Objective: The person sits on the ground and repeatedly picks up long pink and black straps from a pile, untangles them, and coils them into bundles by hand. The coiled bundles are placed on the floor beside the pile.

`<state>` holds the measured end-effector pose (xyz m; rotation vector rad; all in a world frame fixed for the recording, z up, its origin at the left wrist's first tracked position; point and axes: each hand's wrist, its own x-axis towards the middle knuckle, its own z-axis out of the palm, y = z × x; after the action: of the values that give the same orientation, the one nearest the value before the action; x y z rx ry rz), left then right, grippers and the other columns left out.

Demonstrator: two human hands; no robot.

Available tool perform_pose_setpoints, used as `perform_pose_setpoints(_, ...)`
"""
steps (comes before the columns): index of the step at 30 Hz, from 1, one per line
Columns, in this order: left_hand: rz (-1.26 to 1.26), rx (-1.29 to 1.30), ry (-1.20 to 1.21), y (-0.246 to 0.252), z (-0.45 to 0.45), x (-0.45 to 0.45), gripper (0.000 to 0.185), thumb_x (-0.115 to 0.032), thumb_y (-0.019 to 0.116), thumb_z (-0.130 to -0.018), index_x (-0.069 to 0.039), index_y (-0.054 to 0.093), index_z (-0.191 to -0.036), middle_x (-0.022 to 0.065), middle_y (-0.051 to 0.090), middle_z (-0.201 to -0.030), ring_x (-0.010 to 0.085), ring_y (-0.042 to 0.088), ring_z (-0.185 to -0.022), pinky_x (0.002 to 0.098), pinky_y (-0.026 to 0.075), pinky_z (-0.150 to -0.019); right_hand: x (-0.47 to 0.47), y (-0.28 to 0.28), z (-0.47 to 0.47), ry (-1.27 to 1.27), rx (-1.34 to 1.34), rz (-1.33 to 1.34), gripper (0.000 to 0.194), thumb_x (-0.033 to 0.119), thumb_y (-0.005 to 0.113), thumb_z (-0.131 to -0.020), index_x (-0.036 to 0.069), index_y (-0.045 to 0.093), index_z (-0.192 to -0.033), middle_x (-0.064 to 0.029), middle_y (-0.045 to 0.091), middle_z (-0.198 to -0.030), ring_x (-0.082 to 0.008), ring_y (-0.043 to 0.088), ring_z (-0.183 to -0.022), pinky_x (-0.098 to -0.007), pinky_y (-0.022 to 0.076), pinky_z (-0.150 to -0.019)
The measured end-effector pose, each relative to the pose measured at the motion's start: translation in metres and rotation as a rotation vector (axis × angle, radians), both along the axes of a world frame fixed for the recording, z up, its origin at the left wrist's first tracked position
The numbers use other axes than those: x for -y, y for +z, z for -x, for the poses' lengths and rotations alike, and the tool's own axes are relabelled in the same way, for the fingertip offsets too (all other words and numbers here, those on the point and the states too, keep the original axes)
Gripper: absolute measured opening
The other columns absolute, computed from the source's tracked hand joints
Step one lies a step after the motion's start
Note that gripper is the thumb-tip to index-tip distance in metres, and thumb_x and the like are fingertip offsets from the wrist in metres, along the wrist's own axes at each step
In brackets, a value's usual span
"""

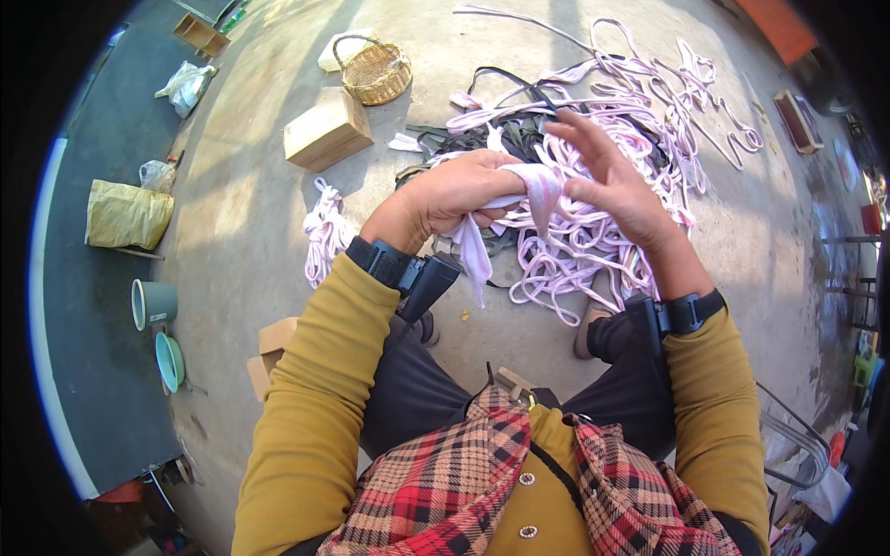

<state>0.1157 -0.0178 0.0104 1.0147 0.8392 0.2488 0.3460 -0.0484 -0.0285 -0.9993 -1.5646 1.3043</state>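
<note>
My left hand (462, 191) is closed around a pink and white fabric strip (541, 191); one part loops over the thumb side and a pointed end hangs below the palm. To its right, my right hand (601, 174) has its fingers spread, the thumb close to the loop; whether it touches the fabric I cannot tell. Under both hands a large tangled pile of pale pink fabric cord (577, 243) spreads over the concrete floor. Black and dark green straps (518, 139) lie among it. A separate bundle of the pink cord (325, 233) rests on the floor at the left.
A cardboard box (330, 132) and a wicker basket (379, 75) stand beyond the small bundle. Farther left are a paper sack (128, 214), a grey bucket (154, 304) and a turquoise basin (170, 361). An open cardboard box (274, 340) is beside my left sleeve. My feet are at the pile's near edge.
</note>
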Motion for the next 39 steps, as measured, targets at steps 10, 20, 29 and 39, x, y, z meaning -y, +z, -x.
perform_pose_setpoints(10,-0.001,0.025,-0.157,0.002,0.01,-0.008,0.026,-0.028,0.061,-0.094,-0.002,0.064,-0.091,-0.0085,0.041,-0.059,0.0003,0.031,-0.047,0.0184,0.021,-0.04,-0.011,0.028,-0.044,-0.072,-0.08,0.274,0.055,0.019,0.083,-0.07,0.001,0.063,-0.118,-0.0009,0.065,-0.077,-0.0058,0.057,-0.062,-0.0174,0.0445,-0.056)
perform_pose_setpoints(20,-0.043,0.154,-0.077,-0.006,0.022,0.002,0.043,-0.034,0.05,-0.1,0.005,0.065,-0.107,0.0099,0.07,-0.091,0.0082,0.059,-0.063,0.0206,0.052,-0.059,-0.008,0.042,-0.092,-0.253,-0.154,0.082,0.05,0.015,0.082,-0.075,-0.002,0.064,-0.118,0.0031,0.059,-0.07,-0.0048,0.049,-0.059,-0.0172,0.037,-0.054)
perform_pose_setpoints(29,-0.052,0.121,-0.16,-0.001,0.022,0.001,0.047,-0.04,0.055,-0.097,0.005,0.065,-0.101,-0.0025,0.05,-0.065,0.0045,0.043,-0.054,0.019,0.031,-0.045,-0.011,0.04,-0.091,-0.37,-0.25,0.063,0.046,0.013,0.08,-0.076,0.0,0.064,-0.118,-0.0031,0.065,-0.08,-0.0071,0.053,-0.062,-0.0189,0.0422,-0.056)
perform_pose_setpoints(39,0.028,0.715,0.088,0.003,0.042,-0.021,0.036,-0.036,0.044,-0.102,-0.006,0.054,-0.086,-0.0075,0.03,-0.058,0.0051,0.029,-0.047,0.0198,0.026,-0.043,-0.01,0.034,-0.099,-0.236,-0.12,0.19,0.045,0.015,0.081,-0.075,0.001,0.066,-0.116,-0.0018,0.064,-0.079,-0.0057,0.05,-0.06,-0.017,0.0406,-0.054)
